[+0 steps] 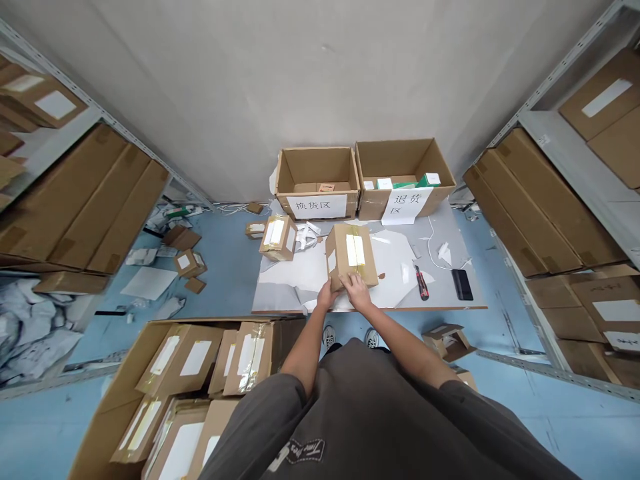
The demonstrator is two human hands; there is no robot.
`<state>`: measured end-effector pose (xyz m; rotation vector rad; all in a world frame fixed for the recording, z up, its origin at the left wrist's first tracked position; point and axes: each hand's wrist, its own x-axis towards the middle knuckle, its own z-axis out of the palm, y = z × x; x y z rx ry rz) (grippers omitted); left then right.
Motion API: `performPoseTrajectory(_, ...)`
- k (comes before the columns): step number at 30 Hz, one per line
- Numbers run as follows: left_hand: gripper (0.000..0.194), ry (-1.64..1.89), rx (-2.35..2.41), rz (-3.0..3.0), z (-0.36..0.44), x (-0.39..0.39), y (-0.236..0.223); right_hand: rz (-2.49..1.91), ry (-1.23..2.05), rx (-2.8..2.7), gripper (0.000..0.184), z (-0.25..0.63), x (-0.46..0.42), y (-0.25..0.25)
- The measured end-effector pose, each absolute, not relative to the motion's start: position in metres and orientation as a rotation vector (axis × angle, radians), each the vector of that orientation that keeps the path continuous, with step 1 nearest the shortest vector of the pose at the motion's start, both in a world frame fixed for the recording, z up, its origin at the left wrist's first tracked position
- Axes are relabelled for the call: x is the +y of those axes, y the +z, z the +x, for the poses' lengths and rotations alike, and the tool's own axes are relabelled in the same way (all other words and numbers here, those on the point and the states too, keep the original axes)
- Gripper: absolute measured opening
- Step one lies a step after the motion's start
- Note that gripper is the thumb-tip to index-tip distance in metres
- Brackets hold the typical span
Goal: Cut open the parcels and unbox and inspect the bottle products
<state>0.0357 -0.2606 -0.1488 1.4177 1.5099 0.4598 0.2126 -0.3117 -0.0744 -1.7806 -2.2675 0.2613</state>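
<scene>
A taped cardboard box with white labels sits on the table in front of me, tilted slightly toward its left. My left hand is closed around its near left bottom corner. My right hand rests beside it on the box's near edge, fingers bent over the cardboard and gripping it. A smaller labelled carton stands to the left, with crumpled white paper between the two. Right of the box lies a red and black utility knife, and farther right a black phone.
Two open cartons with paper signs, a left one and a right one, stand along the table's back. A large carton full of labelled boxes is at my left. Shelves with boxes flank both sides. A torn open box lies on the floor.
</scene>
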Motion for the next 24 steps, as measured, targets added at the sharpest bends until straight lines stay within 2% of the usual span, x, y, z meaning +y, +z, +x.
performPoseTrajectory(4, 0.093, 0.377, 1.493, 1.464, 0.024, -0.262, -0.135, -1.625, 0.445, -2.331, 0.073, 0.203, -0.310, -0.071)
performPoseTrajectory(8, 0.117, 0.477, 1.500, 1.600, 0.011, -0.266, -0.112, -1.771, 0.446, -2.163, 0.068, 0.226, -0.309, -0.062)
performPoseTrajectory(10, 0.120, 0.486, 1.507, 1.703, 0.011, -0.267, -0.098, -1.931, 0.446, -2.050, 0.073, 0.246, -0.309, -0.060)
performPoseTrajectory(15, 0.101, 0.255, 1.562, 1.858, 0.034, -0.265, -0.068, -2.105, 0.705, -2.054, 0.093, 0.271, -0.310, -0.061)
performPoseTrajectory(19, 0.091, 0.165, 1.640, 1.883, 0.049, -0.266, -0.060, -2.165, 0.818, -2.012, 0.082, 0.264, -0.310, -0.065)
performPoseTrajectory(24, 0.090, 0.155, 1.641, 1.900, 0.047, -0.267, -0.060, -2.176, 0.793, -1.998, 0.076, 0.261, -0.308, -0.067)
